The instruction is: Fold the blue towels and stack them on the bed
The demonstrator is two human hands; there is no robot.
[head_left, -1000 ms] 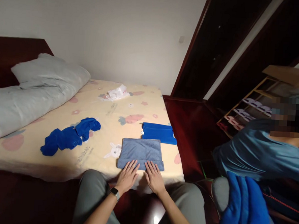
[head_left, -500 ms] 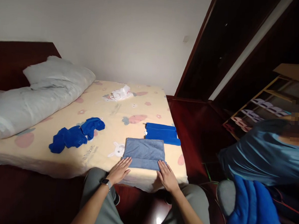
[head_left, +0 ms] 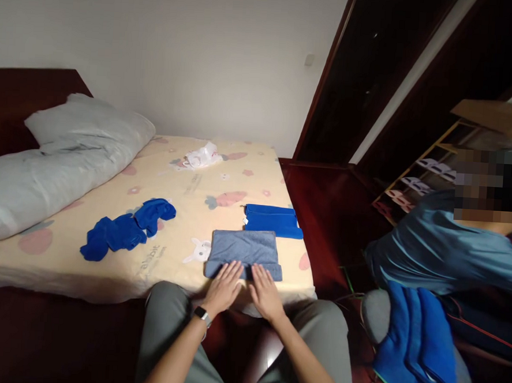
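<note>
Your left grip (head_left: 224,289) and right grip (head_left: 267,296) are both open, palms down, with the fingers laid flat on the near part of the grey-blue towel (head_left: 244,245). They sit side by side near its middle, a small gap between them. The towel lies folded in a rectangle close to the front edge of the bed (head_left: 180,224), in front of your knees, with a band along its near side. You wear a watch (head_left: 202,313) on your left wrist.

Just beyond the towel, a bit to your right, lies a folded blue cloth (head_left: 274,221) with a small white tag. Well to the left, crumpled blue cloth (head_left: 117,234) lies loose on the printed sheet. Farther back you have a white plastic bag (head_left: 203,155), and a pale quilt (head_left: 72,145) heaped at the left. On your right, a person in a blue shirt (head_left: 427,236) bends near more blue cloth (head_left: 420,340).
</note>
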